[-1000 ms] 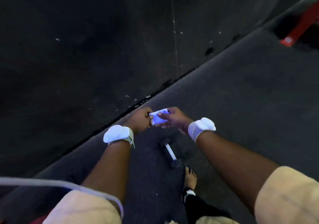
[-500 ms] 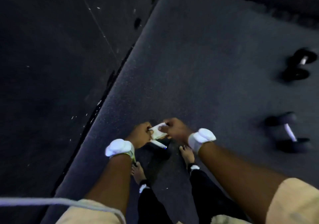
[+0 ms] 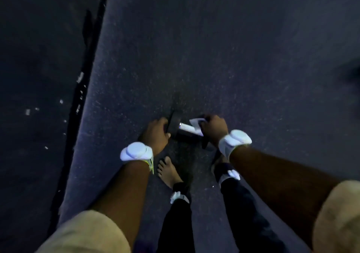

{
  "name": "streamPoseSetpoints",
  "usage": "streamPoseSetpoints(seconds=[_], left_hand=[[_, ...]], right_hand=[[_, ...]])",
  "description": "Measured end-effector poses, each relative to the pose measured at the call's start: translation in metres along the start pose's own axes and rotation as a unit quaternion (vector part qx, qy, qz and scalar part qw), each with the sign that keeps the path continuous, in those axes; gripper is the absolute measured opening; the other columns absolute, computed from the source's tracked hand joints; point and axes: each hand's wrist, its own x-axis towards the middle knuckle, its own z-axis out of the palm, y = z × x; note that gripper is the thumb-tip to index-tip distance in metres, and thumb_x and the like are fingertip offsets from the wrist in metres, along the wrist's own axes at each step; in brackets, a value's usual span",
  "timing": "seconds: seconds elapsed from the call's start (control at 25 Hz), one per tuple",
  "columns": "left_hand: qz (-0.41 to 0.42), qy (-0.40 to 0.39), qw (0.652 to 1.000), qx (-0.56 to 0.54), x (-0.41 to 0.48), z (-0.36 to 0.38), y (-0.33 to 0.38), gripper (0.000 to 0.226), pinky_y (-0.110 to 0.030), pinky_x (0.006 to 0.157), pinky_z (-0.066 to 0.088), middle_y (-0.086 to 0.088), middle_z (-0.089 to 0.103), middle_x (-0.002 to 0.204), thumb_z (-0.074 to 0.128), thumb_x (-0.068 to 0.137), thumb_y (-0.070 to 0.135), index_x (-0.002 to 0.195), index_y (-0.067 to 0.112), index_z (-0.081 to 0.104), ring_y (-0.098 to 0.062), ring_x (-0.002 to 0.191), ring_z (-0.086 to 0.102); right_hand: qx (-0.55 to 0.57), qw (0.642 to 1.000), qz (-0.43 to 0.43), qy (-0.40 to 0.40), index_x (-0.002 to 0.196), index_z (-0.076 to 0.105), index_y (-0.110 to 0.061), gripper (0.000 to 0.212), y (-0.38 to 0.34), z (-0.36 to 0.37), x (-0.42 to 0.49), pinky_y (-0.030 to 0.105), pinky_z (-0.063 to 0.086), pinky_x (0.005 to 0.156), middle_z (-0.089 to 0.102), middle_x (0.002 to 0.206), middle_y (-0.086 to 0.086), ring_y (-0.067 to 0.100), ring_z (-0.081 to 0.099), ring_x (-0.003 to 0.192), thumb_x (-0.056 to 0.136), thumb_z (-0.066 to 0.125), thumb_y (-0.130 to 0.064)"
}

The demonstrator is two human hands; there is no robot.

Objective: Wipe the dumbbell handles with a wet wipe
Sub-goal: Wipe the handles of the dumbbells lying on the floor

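A small dumbbell [image 3: 186, 128] with black ends and a bright metal handle lies on the dark gym mat [image 3: 224, 57], just ahead of my bare feet. My left hand [image 3: 155, 134] grips its left black end, fingers curled round the edge. My right hand [image 3: 213, 128] holds a white wet wipe [image 3: 196, 125] wrapped on the right part of the handle. The dumbbell's right end is mostly hidden under that hand.
The mat's left edge runs along a dark gap [image 3: 83, 100] with white specks, and darker floor [image 3: 39, 77] lies beyond it. My feet [image 3: 167, 172] stand close behind the dumbbell. A dark blurred shape [image 3: 350, 73] sits at the right edge.
Both hands held the wipe between them above the dumbbell before. Now the left hand has dropped onto the dumbbell's end and the right has brought the wipe onto the handle. The view has swung.
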Motion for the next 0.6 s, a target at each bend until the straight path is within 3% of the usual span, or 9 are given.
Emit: streamPoseSetpoints(seconds=[0.12,0.24,0.36,0.52,0.6], left_hand=[[0.061,-0.014,0.995,0.076,0.07,0.062,-0.033,0.087,-0.042,0.117,0.026,-0.005,0.019,0.162,0.076,0.08,0.015,0.152,0.018,0.028,-0.03,0.146,0.023],[0.123,-0.052,0.977,0.167,0.122,0.108,-0.05,0.119,-0.039,0.122,0.006,0.0,-0.013,0.164,0.083,0.072,0.016,0.157,0.016,-0.001,-0.022,0.151,-0.006],[0.126,-0.06,0.968,0.208,0.14,0.133,-0.06,0.105,-0.04,0.122,0.004,0.002,-0.016,0.163,0.069,0.084,0.01,0.156,0.016,-0.007,-0.02,0.151,-0.01],[0.129,-0.031,0.968,0.213,0.146,0.144,-0.065,0.084,-0.045,0.122,0.005,0.001,-0.011,0.164,0.053,0.094,0.009,0.156,0.016,-0.003,-0.024,0.151,-0.006],[0.108,-0.033,0.966,0.231,0.148,0.148,-0.063,0.074,-0.051,0.121,0.003,0.002,-0.013,0.164,0.043,0.099,0.015,0.156,0.017,-0.003,-0.027,0.151,-0.007]], right_hand=[[-0.017,1.0,0.0,0.003,0.115,0.07,-0.029,0.029,0.025,0.07,0.077,0.034,0.049,0.082,0.07,0.114,0.01,0.034,0.064,0.106,0.091,0.054,-0.029],[-0.046,0.999,0.01,-0.019,0.116,0.07,-0.026,0.031,0.038,0.132,0.139,0.032,0.05,0.082,0.07,0.114,0.01,0.031,0.065,0.104,0.09,0.054,-0.024],[-0.063,0.995,0.061,-0.036,0.11,0.072,-0.024,0.027,0.044,0.175,0.158,0.031,0.05,0.078,0.072,0.107,0.008,0.028,0.068,0.097,0.092,0.052,-0.026],[0.001,0.994,-0.03,0.104,0.118,0.065,-0.023,0.032,0.042,0.199,0.116,0.037,0.051,0.079,0.07,0.106,0.009,0.032,0.067,0.091,0.089,0.052,-0.025],[0.027,0.993,-0.045,0.102,0.12,0.064,-0.018,0.033,0.038,0.202,0.108,0.038,0.05,0.08,0.068,0.11,0.012,0.034,0.066,0.093,0.09,0.05,-0.023]])
